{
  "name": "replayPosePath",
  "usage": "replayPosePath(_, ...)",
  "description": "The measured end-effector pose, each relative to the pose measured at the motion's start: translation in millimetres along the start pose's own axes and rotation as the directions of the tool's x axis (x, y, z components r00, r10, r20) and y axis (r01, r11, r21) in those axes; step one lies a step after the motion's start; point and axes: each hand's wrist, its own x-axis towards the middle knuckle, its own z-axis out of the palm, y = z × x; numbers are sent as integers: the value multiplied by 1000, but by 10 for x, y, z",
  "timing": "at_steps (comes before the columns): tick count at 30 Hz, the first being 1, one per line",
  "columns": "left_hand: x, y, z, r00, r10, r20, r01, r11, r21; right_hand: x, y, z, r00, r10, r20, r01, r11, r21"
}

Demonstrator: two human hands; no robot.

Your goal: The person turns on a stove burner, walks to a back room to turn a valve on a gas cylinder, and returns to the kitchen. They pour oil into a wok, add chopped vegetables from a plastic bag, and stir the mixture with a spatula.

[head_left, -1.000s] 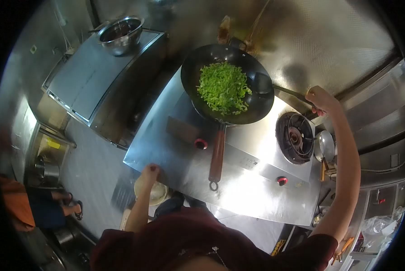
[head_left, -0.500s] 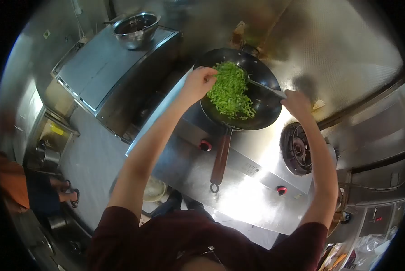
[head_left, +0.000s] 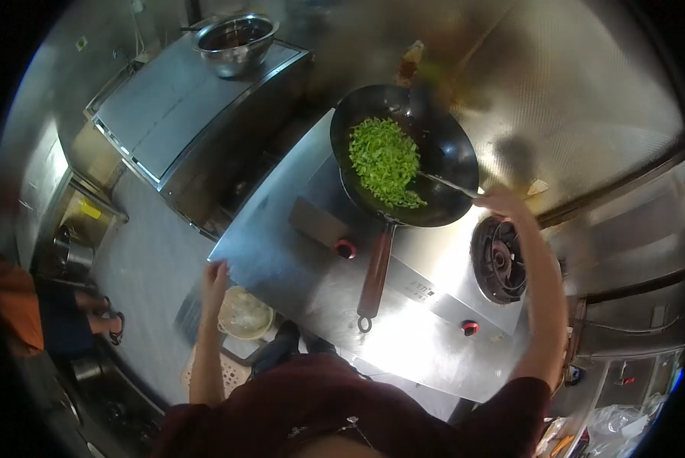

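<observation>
Chopped green vegetables [head_left: 385, 163] lie heaped in the left half of a black wok [head_left: 451, 145] on the stove. My right hand [head_left: 503, 203] is closed around the handle of a metal spatula [head_left: 448, 183], whose far end meets the greens; its blade is hidden under them. My left hand [head_left: 215, 279] is low beside the stove's left corner, away from the wok. Its fingers are curled together, and nothing shows in them. The wok's wooden handle [head_left: 376, 276] points toward me, untouched by either hand.
A bare burner [head_left: 501, 259] is right of the wok. Red knobs [head_left: 345, 248] line the stove front. A steel bowl [head_left: 235, 47] with dark contents stands on a steel unit at back left. A pale bucket [head_left: 245, 314] is below. Another person's leg [head_left: 104, 325] shows at far left.
My left hand has moved from above the greens down and left to the stove's corner. My right hand with the spatula has shifted slightly toward me.
</observation>
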Motion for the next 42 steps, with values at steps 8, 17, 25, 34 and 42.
replayPosePath(8, -304, -599, -321, 976, -172, -135, 195, 963, 186, -966, -626, -144, 846, -252, -469, 0, 881, -473)
replayPosePath(17, -321, -614, -48, 993, -83, 85, 48, 937, 345, -1073, -669, -621, 1000, 10, -20, -16, 924, -381)
replayPosePath(25, 48, 128, 1, 997, 80, -22, -70, 949, 308, -406, -702, -100, 918, -221, -330, 25, 861, -508)
replayPosePath(34, 840, 2642, 2279, 211, 471, 857, -971, 199, 130, -897, -322, 170, 626, -469, -623, -328, 566, -757)
replayPosePath(42, 962, 2469, 3444, 280, -335, 900, -947, -252, 201, -1279, 76, 305, 657, -340, -672, -228, 761, -608)
